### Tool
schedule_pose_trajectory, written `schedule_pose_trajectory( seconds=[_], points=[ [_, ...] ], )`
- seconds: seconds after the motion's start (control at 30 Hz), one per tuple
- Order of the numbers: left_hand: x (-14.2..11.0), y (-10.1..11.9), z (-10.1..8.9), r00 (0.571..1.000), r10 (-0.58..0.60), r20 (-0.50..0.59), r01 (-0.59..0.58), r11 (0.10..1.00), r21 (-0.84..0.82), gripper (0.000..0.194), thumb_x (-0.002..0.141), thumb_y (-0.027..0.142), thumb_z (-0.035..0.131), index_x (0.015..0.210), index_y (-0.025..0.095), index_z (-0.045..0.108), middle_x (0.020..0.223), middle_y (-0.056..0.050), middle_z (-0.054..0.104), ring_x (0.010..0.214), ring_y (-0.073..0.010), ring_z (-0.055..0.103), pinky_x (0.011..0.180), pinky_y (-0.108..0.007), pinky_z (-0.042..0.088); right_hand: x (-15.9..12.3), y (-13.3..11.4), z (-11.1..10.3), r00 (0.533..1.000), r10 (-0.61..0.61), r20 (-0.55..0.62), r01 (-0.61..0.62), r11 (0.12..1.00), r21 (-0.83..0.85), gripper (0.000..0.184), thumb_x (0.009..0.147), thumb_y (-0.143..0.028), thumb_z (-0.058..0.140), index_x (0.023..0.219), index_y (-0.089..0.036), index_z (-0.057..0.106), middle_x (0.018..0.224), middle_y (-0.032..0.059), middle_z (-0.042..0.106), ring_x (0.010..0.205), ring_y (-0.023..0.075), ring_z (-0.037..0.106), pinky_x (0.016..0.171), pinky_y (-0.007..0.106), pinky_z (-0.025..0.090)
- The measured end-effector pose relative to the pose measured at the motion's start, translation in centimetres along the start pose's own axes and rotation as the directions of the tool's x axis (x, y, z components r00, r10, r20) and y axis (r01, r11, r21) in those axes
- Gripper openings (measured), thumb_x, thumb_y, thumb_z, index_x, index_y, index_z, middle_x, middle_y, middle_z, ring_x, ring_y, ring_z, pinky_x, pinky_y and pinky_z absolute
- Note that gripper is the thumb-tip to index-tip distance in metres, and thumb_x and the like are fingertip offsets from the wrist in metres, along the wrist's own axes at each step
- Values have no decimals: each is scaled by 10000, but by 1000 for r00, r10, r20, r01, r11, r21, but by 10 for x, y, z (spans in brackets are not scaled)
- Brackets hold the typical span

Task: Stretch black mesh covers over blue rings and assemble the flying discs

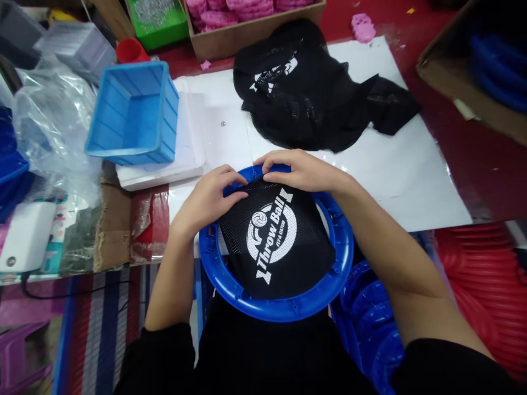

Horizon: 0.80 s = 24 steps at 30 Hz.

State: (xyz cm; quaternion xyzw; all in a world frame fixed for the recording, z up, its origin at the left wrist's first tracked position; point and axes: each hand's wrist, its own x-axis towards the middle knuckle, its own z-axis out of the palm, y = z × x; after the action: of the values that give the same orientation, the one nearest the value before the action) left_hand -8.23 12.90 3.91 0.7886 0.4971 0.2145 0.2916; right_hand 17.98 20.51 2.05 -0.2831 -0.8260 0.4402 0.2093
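A blue plastic ring [230,285] lies at the near table edge in front of me. A black mesh net [275,241] printed "Throw Ball" in white is stretched across it. My left hand [208,197] is closed, fingers pressing the net's edge onto the ring's far left rim. At the ring's far rim my right hand [302,170] pinches the net's top edge with curled fingers. Both hands meet at the top of the ring.
A pile of black mesh nets [313,93] lies on the white sheet [411,175] behind the ring. A blue bin [134,112] stands at left beside clear plastic bags [53,120]. A cardboard box of pink parts [247,22] sits far back. Stacked blue rings [370,329] and red rings [481,274] are at right.
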Motion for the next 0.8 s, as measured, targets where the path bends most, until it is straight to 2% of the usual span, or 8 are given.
schedule_pose_trajectory(
  seconds=[0.2,0.37,0.5,0.67,0.8],
  points=[
    [0,0,-1,999,-35,-17,34,996,-82,95,948,260,723,1019,215,767,959,-32,804,891,-202,727,860,-346,558,10,0,-8,989,-70,132,79,995,-63,208,1007,-432,638,992,-246,731,1153,80,792,1115,278,717,1032,490,537],
    [-3,-1,-5,991,-124,-50,115,980,-162,124,949,292,712,980,220,808,959,-37,839,892,-212,751,820,-341,561,9,7,-1,991,-92,93,98,993,-67,234,1027,-408,585,943,-229,712,1191,112,764,1117,275,701,1034,499,536],
    [-1,-3,-5,983,-180,-34,171,968,-182,140,929,288,709,975,224,825,949,-33,842,862,-209,740,798,-346,548,8,11,3,992,-78,97,86,993,-79,249,1032,-400,555,910,-232,691,1211,118,759,1115,280,691,1040,517,531],
    [2,-9,-5,978,-209,-4,204,958,-203,139,894,309,726,949,221,818,927,-37,833,819,-201,713,766,-343,543,9,10,3,991,-75,109,85,993,-87,253,1027,-404,543,906,-233,685,1228,124,763,1128,298,687,1054,541,525],
    [2,-12,-7,984,-181,-3,177,968,-180,131,896,309,726,962,233,810,941,-31,826,823,-192,698,769,-334,538,7,10,3,995,-45,95,53,995,-85,219,1026,-390,556,918,-245,679,1236,104,769,1135,284,689,1061,525,524]
  ],
)
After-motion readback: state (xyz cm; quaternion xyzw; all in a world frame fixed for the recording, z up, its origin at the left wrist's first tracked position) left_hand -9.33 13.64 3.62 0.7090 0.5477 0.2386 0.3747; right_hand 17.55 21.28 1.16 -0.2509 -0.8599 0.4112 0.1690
